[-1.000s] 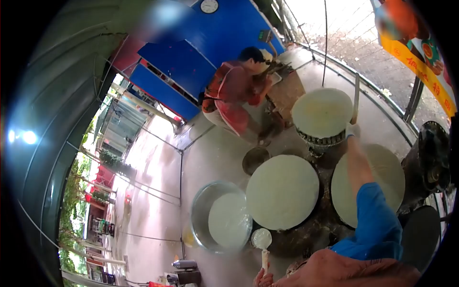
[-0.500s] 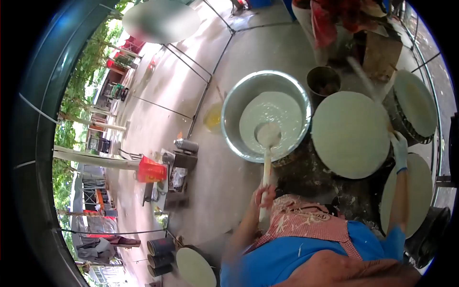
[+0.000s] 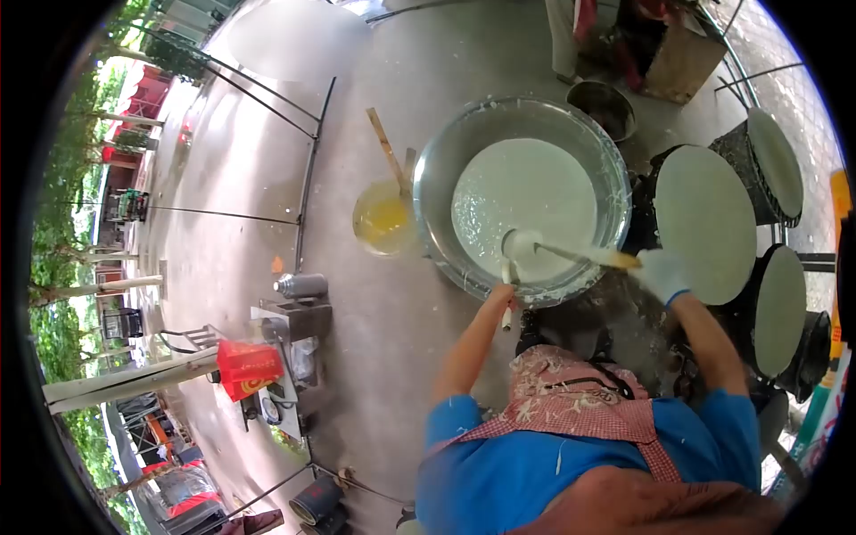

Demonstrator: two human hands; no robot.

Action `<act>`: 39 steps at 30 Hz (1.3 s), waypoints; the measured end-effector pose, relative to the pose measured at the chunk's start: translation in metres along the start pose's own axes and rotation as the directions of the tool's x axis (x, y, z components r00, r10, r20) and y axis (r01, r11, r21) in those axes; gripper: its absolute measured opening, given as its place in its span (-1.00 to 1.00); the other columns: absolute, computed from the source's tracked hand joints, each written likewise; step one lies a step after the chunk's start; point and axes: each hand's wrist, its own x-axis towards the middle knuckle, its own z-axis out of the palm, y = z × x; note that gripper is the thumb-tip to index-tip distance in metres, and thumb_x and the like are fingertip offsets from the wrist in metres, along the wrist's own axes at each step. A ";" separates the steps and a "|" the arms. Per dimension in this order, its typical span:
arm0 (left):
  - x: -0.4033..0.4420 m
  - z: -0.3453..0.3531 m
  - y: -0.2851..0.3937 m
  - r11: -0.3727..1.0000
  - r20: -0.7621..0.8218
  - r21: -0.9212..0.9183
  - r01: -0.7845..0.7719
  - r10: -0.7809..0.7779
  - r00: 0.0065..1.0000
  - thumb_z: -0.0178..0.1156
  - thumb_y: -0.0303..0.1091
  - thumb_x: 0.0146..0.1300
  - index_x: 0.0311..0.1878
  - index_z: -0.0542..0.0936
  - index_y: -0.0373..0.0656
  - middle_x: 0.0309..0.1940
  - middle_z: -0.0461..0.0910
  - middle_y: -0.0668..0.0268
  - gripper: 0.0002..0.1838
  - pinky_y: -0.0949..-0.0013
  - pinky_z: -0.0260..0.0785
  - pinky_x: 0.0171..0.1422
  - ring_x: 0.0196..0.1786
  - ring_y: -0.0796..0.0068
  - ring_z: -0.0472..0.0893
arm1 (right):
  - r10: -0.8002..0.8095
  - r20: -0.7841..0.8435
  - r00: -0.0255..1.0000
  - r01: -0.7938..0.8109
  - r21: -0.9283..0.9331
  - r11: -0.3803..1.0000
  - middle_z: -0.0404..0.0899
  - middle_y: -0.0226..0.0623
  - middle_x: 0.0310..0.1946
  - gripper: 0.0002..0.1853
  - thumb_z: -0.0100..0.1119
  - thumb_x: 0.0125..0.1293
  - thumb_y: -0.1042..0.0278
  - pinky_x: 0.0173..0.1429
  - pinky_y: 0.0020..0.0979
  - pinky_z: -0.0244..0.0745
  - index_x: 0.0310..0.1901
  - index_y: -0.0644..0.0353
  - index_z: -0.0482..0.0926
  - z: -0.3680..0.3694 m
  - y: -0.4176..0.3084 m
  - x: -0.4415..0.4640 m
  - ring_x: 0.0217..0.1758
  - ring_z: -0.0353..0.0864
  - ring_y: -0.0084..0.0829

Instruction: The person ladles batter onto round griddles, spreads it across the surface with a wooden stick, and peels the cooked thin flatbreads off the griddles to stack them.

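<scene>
A large metal basin [image 3: 428, 178] of white batter [image 3: 526, 187] stands in front of me. My left hand [image 3: 501, 296] is closed around the handle of a ladle [image 3: 522, 242], whose bowl sits at the near side of the batter. In a white glove, my right hand [image 3: 662, 275] grips the wooden handle of a long, thin scraper [image 3: 611, 258]. The scraper's far end reaches over the basin to the ladle's bowl; whether they touch I cannot tell. Right of the basin is a round griddle [image 3: 704, 223] with a pale, smooth top.
More round pale-topped griddles [image 3: 774, 165] [image 3: 780, 308] stand at the right. A dark pot [image 3: 602, 111] is behind the basin. Left of it sits a bowl of yellow liquid [image 3: 382, 218] with a wooden stick [image 3: 385, 147]. A metal flask [image 3: 301, 285] stands further left.
My right hand has swung left from beside the griddle, bringing the scraper over the basin. The ladle stays in my left hand, in the batter. The camera view has shifted.
</scene>
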 end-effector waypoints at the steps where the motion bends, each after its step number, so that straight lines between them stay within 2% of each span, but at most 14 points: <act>1: -0.003 0.001 0.001 0.992 -0.021 0.110 -0.054 0.057 0.998 0.08 -0.43 0.19 -0.26 0.38 -0.24 -0.71 0.21 0.42 -0.87 0.48 0.10 -0.80 -0.79 0.57 0.17 | -0.044 0.048 0.998 0.048 -0.088 0.995 0.60 -0.08 -0.47 -0.59 0.18 0.04 -0.09 -0.23 -0.08 0.47 -0.43 0.17 0.60 0.011 -0.010 -0.005 -0.33 0.61 -0.05; 7: -0.007 0.014 0.020 0.971 0.040 -0.033 0.238 -0.236 0.971 0.06 -0.40 0.21 -0.48 0.24 -0.11 -0.74 0.20 0.43 -0.78 0.49 0.10 -0.80 -0.82 0.60 0.15 | 0.176 0.080 0.981 -0.180 0.043 0.983 0.60 -0.06 -0.35 -0.54 0.20 0.08 -0.14 -0.12 -0.12 0.47 -0.28 0.16 0.60 0.050 -0.013 -0.046 -0.20 0.59 -0.06; 11: -0.076 0.037 0.055 0.513 0.489 -0.573 0.639 -0.412 0.769 0.10 -0.33 0.29 -0.45 0.24 -0.05 -0.70 0.18 0.50 -0.74 0.62 0.03 -0.78 -0.74 0.74 0.16 | 0.250 0.042 0.967 -0.253 0.206 0.945 0.59 -0.05 -0.36 -0.58 0.19 0.11 -0.11 -0.15 -0.13 0.47 -0.31 0.15 0.59 0.049 -0.029 -0.103 -0.21 0.60 -0.06; 16: -0.246 0.080 0.152 0.811 0.488 -0.506 0.293 -0.010 0.873 0.05 -0.23 0.37 -0.55 0.23 -0.04 -0.68 0.20 0.50 -0.64 0.61 0.03 -0.80 -0.73 0.75 0.18 | 0.097 -0.448 0.889 0.056 0.316 0.947 0.60 -0.10 -0.42 -0.65 0.26 0.11 -0.01 -0.28 -0.16 0.48 -0.33 0.16 0.57 0.004 -0.028 -0.139 -0.35 0.61 -0.07; 21: -0.427 0.118 0.228 0.912 0.478 -0.396 -0.105 0.302 0.825 -0.01 -0.14 0.40 -0.22 0.41 0.02 -0.69 0.15 0.49 -0.84 0.64 -0.05 -0.84 -0.75 0.73 0.12 | -0.074 -0.913 0.401 0.387 0.096 0.917 0.64 -0.07 -0.32 -0.61 0.34 0.09 0.15 -0.18 -0.26 0.52 -0.10 0.20 0.61 -0.099 -0.027 -0.123 -0.28 0.63 -0.08; 24: -0.506 0.131 0.266 0.745 0.200 -0.025 -0.666 0.657 0.727 0.06 -0.21 0.35 -0.08 0.38 0.14 -0.69 0.14 0.52 -0.87 0.66 -0.08 -0.83 -0.77 0.75 0.09 | 0.083 -0.943 0.322 0.549 0.258 0.795 0.65 -0.06 -0.27 -0.63 0.35 0.09 0.26 -0.11 -0.31 0.51 -0.07 0.23 0.61 -0.181 -0.047 -0.127 -0.22 0.65 -0.12; 28: -0.477 0.095 0.281 0.381 0.373 0.078 -0.921 0.846 0.381 0.18 -0.09 0.25 -0.21 0.30 0.09 -0.72 0.09 0.57 -0.73 0.56 -0.10 -0.80 -0.78 0.70 0.11 | 0.112 -0.900 0.422 0.760 0.418 0.497 0.67 -0.12 -0.25 -0.65 0.34 0.10 0.32 -0.09 -0.37 0.50 -0.08 0.28 0.60 -0.174 -0.064 -0.121 -0.19 0.65 -0.38; 30: -0.409 0.053 0.251 0.651 0.542 -0.098 -0.753 0.669 0.508 0.12 -0.09 0.29 -0.33 0.34 0.06 -0.72 0.13 0.55 -0.78 0.57 -0.04 -0.77 -0.77 0.70 0.12 | 0.100 -0.713 0.694 0.689 0.698 0.196 0.67 -0.14 -0.26 -0.67 0.35 0.08 0.35 -0.08 -0.39 0.49 -0.11 0.28 0.61 -0.097 -0.058 -0.087 -0.18 0.64 -0.43; 32: -0.336 0.021 0.208 0.931 0.682 -0.315 -0.187 0.358 0.637 0.00 -0.21 0.37 -0.43 0.38 0.03 -0.72 0.18 0.49 -0.78 0.57 0.08 -0.74 -0.74 0.67 0.18 | 0.131 -0.462 0.877 0.440 0.882 0.167 0.67 -0.15 -0.29 -0.68 0.38 0.04 0.30 -0.09 -0.39 0.48 -0.18 0.27 0.64 -0.006 -0.055 -0.093 -0.21 0.64 -0.40; 33: -0.330 0.024 0.197 0.910 0.905 -0.173 0.377 -0.004 0.425 0.01 -0.24 0.36 -0.52 0.35 -0.03 -0.72 0.18 0.48 -0.71 0.58 0.12 -0.71 -0.72 0.66 0.19 | 0.158 -0.408 0.899 0.359 0.894 0.269 0.67 -0.14 -0.31 -0.67 0.40 0.02 0.23 -0.10 -0.38 0.47 -0.22 0.24 0.65 0.036 -0.051 -0.102 -0.23 0.64 -0.37; 34: -0.326 0.031 0.189 0.839 0.839 -0.241 0.488 -0.073 0.540 0.01 -0.24 0.36 -0.54 0.32 -0.04 -0.72 0.17 0.48 -0.69 0.57 0.11 -0.71 -0.72 0.66 0.18 | 0.209 -0.294 0.932 0.120 0.799 0.590 0.65 -0.11 -0.37 -0.59 0.40 -0.03 0.01 -0.14 -0.35 0.47 -0.30 0.20 0.67 0.031 -0.047 -0.144 -0.27 0.65 -0.27; 36: -0.328 0.042 0.169 0.672 0.648 -0.444 0.592 -0.216 0.730 0.01 -0.24 0.36 -0.58 0.26 -0.06 -0.73 0.16 0.47 -0.64 0.56 0.08 -0.72 -0.72 0.65 0.16 | 0.259 -0.309 0.915 0.052 0.727 0.685 0.63 -0.11 -0.43 -0.55 0.37 -0.06 -0.09 -0.23 -0.31 0.47 -0.34 0.16 0.68 0.041 -0.032 -0.199 -0.33 0.64 -0.20; 37: -0.341 0.056 0.167 0.668 0.643 -0.415 0.618 -0.265 0.719 -0.01 -0.24 0.37 -0.64 0.19 -0.02 -0.73 0.15 0.46 -0.58 0.50 -0.03 -0.80 -0.75 0.65 0.09 | 0.299 -0.334 0.894 0.020 0.696 0.718 0.63 -0.12 -0.45 -0.59 0.38 -0.05 -0.05 -0.26 -0.29 0.47 -0.35 0.17 0.68 0.032 -0.023 -0.225 -0.36 0.64 -0.21; 39: -0.311 0.061 0.159 0.831 0.930 -0.001 0.556 -0.205 0.306 -0.02 -0.25 0.37 -0.59 0.22 0.00 -0.71 0.13 0.46 -0.64 0.49 -0.11 -0.84 -0.78 0.66 0.05 | 0.372 -0.387 0.844 0.085 0.780 0.621 0.63 -0.13 -0.45 -0.65 0.38 -0.01 0.05 -0.29 -0.29 0.47 -0.35 0.19 0.68 0.019 -0.008 -0.272 -0.39 0.64 -0.21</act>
